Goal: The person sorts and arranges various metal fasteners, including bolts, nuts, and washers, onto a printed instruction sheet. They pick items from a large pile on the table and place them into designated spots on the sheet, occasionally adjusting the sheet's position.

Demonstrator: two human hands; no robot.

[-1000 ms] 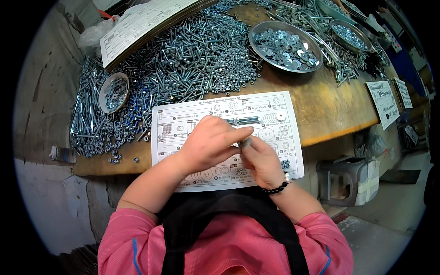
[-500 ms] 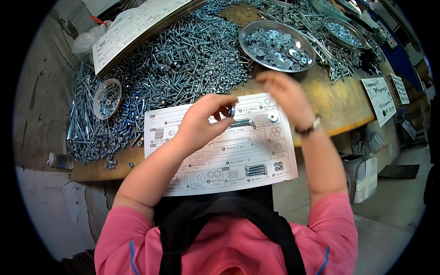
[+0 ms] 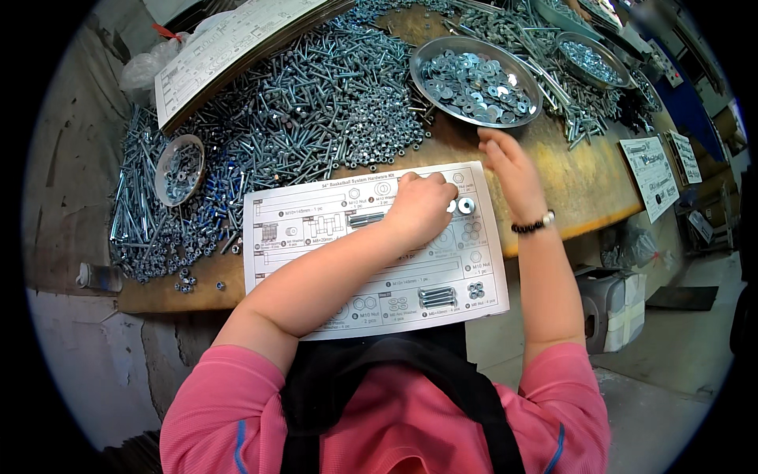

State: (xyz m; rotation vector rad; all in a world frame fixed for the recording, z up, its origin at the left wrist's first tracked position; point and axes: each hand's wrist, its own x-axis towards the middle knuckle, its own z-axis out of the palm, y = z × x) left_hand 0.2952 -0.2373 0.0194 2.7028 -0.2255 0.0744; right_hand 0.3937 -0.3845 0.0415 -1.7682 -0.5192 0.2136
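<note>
My left hand [image 3: 422,207] reaches across a printed parts sheet [image 3: 316,272], its fingers bent and closed at the upper right of the sheet. What the fingers pinch is mostly hidden; a washer's pale edge shows at the fingertips. Right beside them a round washer [image 3: 467,205] lies flat on the paper. My right hand [image 3: 513,174], with a dark bead bracelet on its wrist, is over the sheet's right edge, fingers stretched and holding nothing visible. Near it is a metal bowl of flat washers [image 3: 474,85]. On the sheet lie bolts [image 3: 437,298] and small nuts [image 3: 475,290].
A large heap of loose bolts and nuts [image 3: 316,103] covers the bench behind the sheet. A small bowl of washers [image 3: 180,172] stands at left, below a stack of printed sheets [image 3: 237,55]. Another bowl [image 3: 592,59] and more printed sheets [image 3: 651,175] are at right.
My left hand has moved right and down onto the sheet; a second washer shows beside the one there before. My right hand has drawn back slightly from near the bowl.
</note>
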